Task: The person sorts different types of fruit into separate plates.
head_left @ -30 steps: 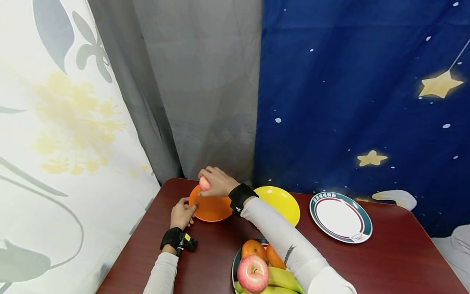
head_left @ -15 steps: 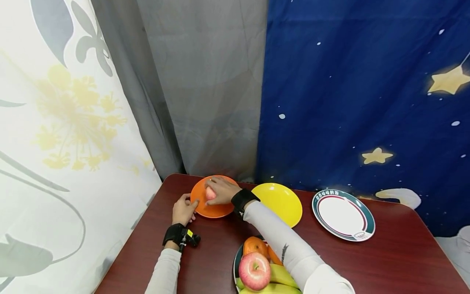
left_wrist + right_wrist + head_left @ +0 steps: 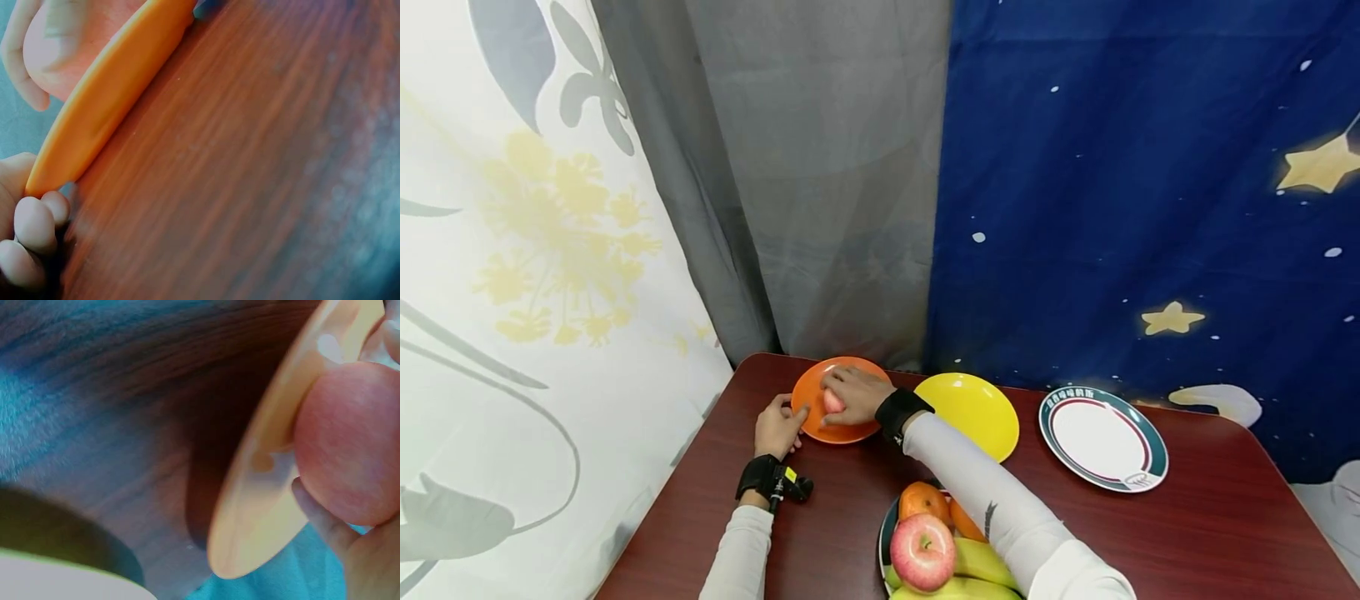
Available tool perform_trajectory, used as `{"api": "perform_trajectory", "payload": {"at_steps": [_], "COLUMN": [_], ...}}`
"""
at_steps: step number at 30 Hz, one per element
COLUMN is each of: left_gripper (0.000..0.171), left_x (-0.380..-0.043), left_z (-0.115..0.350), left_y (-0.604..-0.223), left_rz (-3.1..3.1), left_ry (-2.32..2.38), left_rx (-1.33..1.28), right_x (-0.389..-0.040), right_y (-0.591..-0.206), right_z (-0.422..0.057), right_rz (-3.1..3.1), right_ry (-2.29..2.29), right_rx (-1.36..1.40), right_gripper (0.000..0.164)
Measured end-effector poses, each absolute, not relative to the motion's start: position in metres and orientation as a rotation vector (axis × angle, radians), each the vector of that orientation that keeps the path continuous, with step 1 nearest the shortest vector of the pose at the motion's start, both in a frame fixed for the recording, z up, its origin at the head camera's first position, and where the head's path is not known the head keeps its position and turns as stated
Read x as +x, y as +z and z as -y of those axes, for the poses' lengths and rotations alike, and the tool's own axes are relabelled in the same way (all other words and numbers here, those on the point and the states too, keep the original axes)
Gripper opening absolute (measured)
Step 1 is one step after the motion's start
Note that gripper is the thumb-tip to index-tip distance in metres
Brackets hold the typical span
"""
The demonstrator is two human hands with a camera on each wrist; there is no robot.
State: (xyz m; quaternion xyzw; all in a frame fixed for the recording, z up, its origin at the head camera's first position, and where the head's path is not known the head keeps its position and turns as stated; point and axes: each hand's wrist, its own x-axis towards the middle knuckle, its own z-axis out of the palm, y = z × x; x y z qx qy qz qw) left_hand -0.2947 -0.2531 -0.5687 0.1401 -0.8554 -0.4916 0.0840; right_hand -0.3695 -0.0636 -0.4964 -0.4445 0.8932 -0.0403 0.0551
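An orange plate (image 3: 842,432) lies at the back left of the table. My left hand (image 3: 778,428) pinches its left rim, thumb over the edge and fingers curled beneath, as the left wrist view shows. Over the plate, my right hand (image 3: 859,395) grips a pinkish apple (image 3: 832,402) from above. In the right wrist view the apple (image 3: 350,444) sits low at the plate's surface (image 3: 256,531), with fingers and thumb spread around its sides. The palm hides much of the apple in the head view.
A yellow plate (image 3: 966,412) stands just right of the orange one, and a white plate with a green rim (image 3: 1101,437) farther right. Near the front, a dish (image 3: 886,533) holds another apple (image 3: 922,552), oranges (image 3: 922,502) and bananas (image 3: 977,562), partly under the right sleeve.
My right hand has lowered the apple from above the orange plate's far left side down to its middle. The left hand keeps its hold on the rim.
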Motion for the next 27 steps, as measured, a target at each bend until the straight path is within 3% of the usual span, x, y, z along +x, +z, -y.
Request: {"api": "perform_trajectory", "payload": {"at_steps": [7, 15, 20, 27], "left_gripper": [0.050, 0.053, 0.053, 0.053], "left_x": [-0.293, -0.291, -0.288, -0.288], "left_z": [0.252, 0.256, 0.258, 0.256], "left_y": [-0.570, -0.570, -0.568, -0.568], "left_rz": [2.573, 2.589, 2.586, 2.591], "left_ry": [-1.449, -1.450, -1.440, -1.431], "left_rx": [0.399, 0.390, 0.381, 0.367], "right_x": [-0.348, -0.280, -0.231, -0.186], "right_y": [-0.444, -0.369, -0.371, -0.419], "right_z": [0.040, -0.019, -0.058, -0.090], "right_rz": [-2.697, -2.734, -2.706, -2.610], "right_ry": [-0.175, -0.189, -0.165, -0.160], "right_rx": [-1.498, -1.782, -1.939, -1.939], "right_gripper": [0.079, 0.081, 0.080, 0.070]}}
